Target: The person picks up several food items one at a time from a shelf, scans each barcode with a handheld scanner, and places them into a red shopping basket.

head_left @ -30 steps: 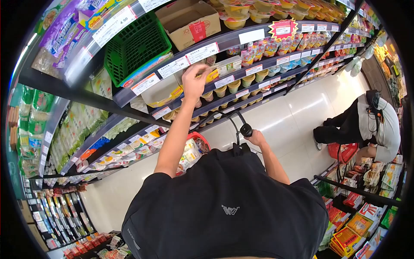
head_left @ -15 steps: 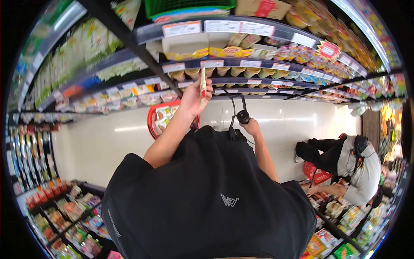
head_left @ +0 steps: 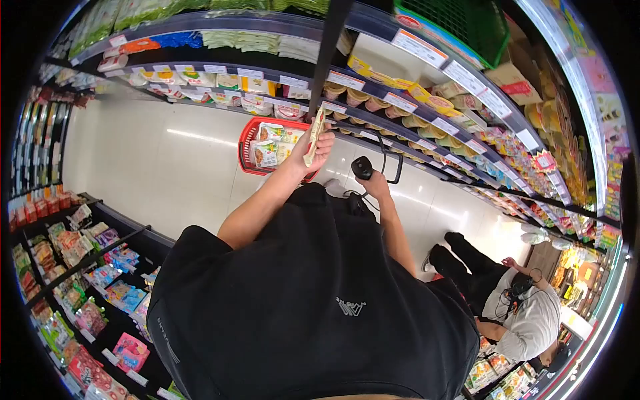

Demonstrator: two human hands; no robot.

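My left hand [head_left: 319,148] is raised in front of the shelves, its fingers wrapped round a thin, cream-coloured packet [head_left: 314,139] with a red mark, seen nearly edge-on. Just below and left of it, a red basket [head_left: 245,148] holds several white packs [head_left: 267,153]. My right hand [head_left: 375,185] grips a black device [head_left: 362,167] with a rounded head; a black strap or cable loop hangs beside it. The two hands are apart.
Shelves [head_left: 400,102] with cups, packets and price labels curve across the top and right. A low display [head_left: 123,293] of bagged goods stands at lower left. At right, a person [head_left: 527,307] in a light shirt leans over goods. Pale floor [head_left: 153,147] lies between.
The view has turned, so the shelves now slant down to the right and the basket shows more fully. The black device points more to the left. The other person appears lower in view.
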